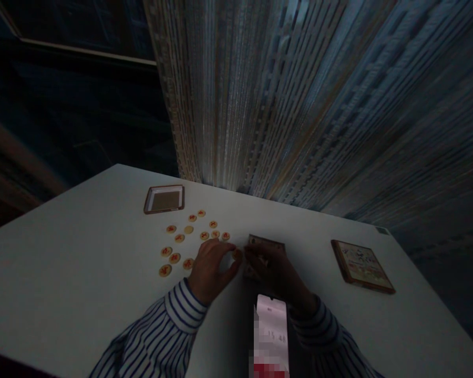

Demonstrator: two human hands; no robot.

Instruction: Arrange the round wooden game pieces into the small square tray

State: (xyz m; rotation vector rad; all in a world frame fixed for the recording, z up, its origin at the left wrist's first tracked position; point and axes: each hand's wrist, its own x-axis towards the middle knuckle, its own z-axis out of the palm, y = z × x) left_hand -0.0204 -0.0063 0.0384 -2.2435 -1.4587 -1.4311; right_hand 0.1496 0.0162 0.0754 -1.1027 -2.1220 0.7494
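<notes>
My left hand [215,266] pinches a round xiangqi piece [236,254] between thumb and fingers. Close beside it, my right hand [271,266] reaches over a box [266,240] that holds pieces, its fingertips bunched near the left hand's piece. Whether the right fingers grip anything is hidden in shadow. Loose xiangqi pieces with red characters lie spread on the white table [102,252], left of and beyond my left hand, such as one piece [165,270] at the near side. One piece [188,230] shows a blank face.
A shallow tray-like lid [164,199] lies at the back left. At the right rests a flat box with a printed picture [363,266]. A lit phone [272,333] is in front of my right hand. Behind the table's far edge hangs a string curtain [252,105].
</notes>
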